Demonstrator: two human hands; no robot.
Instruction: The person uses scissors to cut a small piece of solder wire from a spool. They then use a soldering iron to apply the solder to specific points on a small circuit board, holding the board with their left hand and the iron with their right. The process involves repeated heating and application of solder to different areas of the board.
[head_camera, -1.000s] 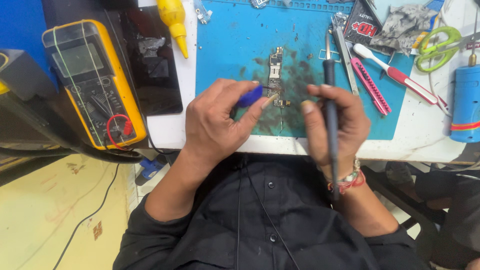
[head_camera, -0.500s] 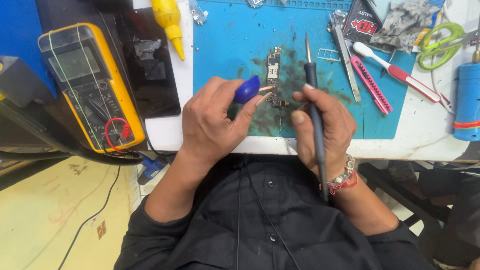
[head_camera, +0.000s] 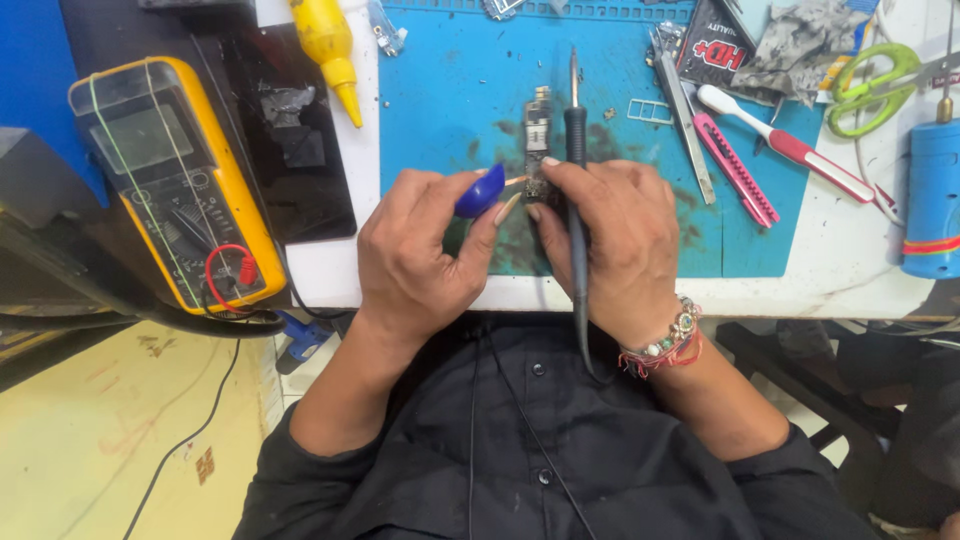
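Observation:
My left hand (head_camera: 420, 250) pinches a small blue-handled tool (head_camera: 482, 190), its tip pointing at a narrow circuit board (head_camera: 538, 130) lying on the blue work mat (head_camera: 450, 90). My right hand (head_camera: 610, 240) grips a black soldering iron (head_camera: 575, 150) upright along the palm, metal tip pointing away from me, while its fingertips press on the near end of the board. The iron's cable runs down over my black shirt. Both hands nearly touch over the board's lower part, which they hide.
A yellow multimeter (head_camera: 175, 185) lies at left beside a black phone (head_camera: 290, 150). A yellow squeeze bottle (head_camera: 330, 45) is at the top. Right of the board lie tweezers (head_camera: 682, 115), a pink cutter (head_camera: 738, 170), a red-handled brush (head_camera: 785, 140), green scissors (head_camera: 870, 85) and a blue cylinder (head_camera: 930, 195).
The soldering iron has shifted left, closer to the board, and my right hand moved in with it. My left hand keeps the blue tool at the board.

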